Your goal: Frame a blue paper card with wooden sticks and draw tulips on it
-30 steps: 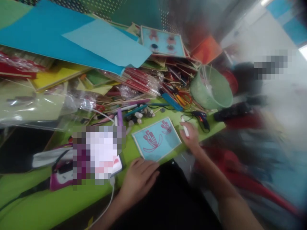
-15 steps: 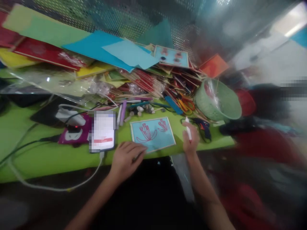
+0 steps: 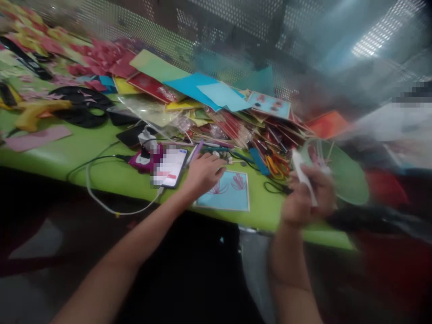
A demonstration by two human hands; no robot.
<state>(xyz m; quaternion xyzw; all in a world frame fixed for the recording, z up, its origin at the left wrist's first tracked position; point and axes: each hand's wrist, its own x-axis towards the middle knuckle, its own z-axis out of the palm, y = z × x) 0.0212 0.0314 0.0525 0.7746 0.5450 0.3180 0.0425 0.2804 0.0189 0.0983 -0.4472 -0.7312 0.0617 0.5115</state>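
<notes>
Gripped in my right hand (image 3: pixel 308 198) is a white marker (image 3: pixel 304 179) with a red end pointing up, raised off the table beside a green basket. This hand is blurred. My left hand (image 3: pixel 206 171) lies palm down over the upper left part of a light blue card (image 3: pixel 232 200), its fingers stretched out and apart. Red line drawings of flowers show on the card, the left one partly hidden by my fingers. A purple marker (image 3: pixel 196 150) and small pale pieces (image 3: pixel 230 158) lie just past my left hand.
A phone (image 3: pixel 173 168) on a white cable lies left of the card, by a magenta power strip (image 3: pixel 145 163). Scissors (image 3: pixel 276 166), sticks and coloured paper (image 3: pixel 202 90) pile up behind. A green basket (image 3: pixel 351 175) stands right; a yellow glue gun (image 3: pixel 40 112) lies far left.
My left hand has moved from the card's lower left edge to its upper left part. My right hand has lifted the marker up and rightward. The view has swung left.
</notes>
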